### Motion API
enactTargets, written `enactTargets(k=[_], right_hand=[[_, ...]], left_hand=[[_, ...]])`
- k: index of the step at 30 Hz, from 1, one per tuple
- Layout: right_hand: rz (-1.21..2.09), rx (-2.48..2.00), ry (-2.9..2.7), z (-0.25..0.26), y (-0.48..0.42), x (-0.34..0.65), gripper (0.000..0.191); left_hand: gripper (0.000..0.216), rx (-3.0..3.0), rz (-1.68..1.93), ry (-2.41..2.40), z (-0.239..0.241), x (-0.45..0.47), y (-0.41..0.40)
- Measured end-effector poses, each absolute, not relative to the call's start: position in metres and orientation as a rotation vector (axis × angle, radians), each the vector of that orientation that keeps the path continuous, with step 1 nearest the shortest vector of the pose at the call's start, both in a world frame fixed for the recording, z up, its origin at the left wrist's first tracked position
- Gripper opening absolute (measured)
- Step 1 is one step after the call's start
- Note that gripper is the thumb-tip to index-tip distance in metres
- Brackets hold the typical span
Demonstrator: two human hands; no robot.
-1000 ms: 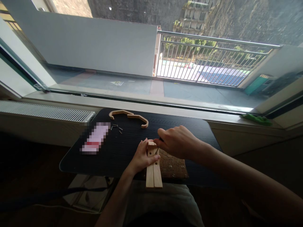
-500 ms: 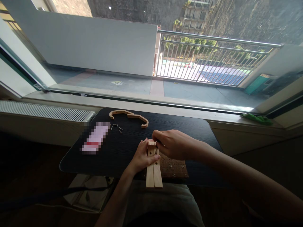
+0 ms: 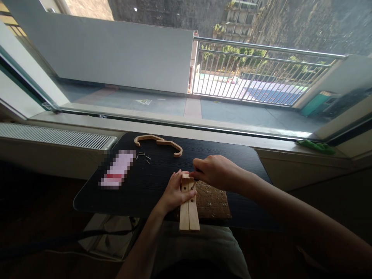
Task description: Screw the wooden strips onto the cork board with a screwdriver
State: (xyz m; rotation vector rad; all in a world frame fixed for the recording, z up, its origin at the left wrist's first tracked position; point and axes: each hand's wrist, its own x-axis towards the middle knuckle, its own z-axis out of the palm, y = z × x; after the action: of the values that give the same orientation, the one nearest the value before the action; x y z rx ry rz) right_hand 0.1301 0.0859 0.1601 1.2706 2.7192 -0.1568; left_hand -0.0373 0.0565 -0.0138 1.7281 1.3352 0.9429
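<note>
My left hand is closed around a pair of pale wooden strips lying side by side, its thumb across their top. Dark holes show in both strips. In my right hand, the fingers wrap a dark-handled screwdriver; its thin metal shaft slants down to a hole in the right strip, and most of the handle is hidden by my fingers. Under the strips lies a worn brown board, pitted and speckled, at the table's near edge. The strips' lower ends stick out past that edge.
On the black table, two curved wooden hooks lie near the back. Several loose screws are left of them, beside a blurred pink-and-white packet. Behind the table run a windowsill and a radiator; a green cloth lies right.
My right hand has shifted slightly up and right and turned, so more of the screwdriver's shaft shows. My left hand and the wooden strips have stayed in place.
</note>
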Motion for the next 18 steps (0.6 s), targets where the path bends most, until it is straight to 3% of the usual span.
enactTargets(k=[4,9,18], right_hand=[[-0.086,1.303,2.689,0.1626,0.0810,0.1284,0.037],[-0.150,1.251,2.763,0.1636,0.0755,0.1301,0.027],[-0.475,1.073,2.915,0.1566,0.0789,0.1376,0.024]], left_hand=[[0.059,1.729,0.939,1.323,-0.0126,-0.0377,0.0572],[0.062,1.729,0.929,1.325,-0.0120,-0.0382,0.0576],[0.063,1.724,0.899,1.325,-0.0108,-0.0388,0.0575]])
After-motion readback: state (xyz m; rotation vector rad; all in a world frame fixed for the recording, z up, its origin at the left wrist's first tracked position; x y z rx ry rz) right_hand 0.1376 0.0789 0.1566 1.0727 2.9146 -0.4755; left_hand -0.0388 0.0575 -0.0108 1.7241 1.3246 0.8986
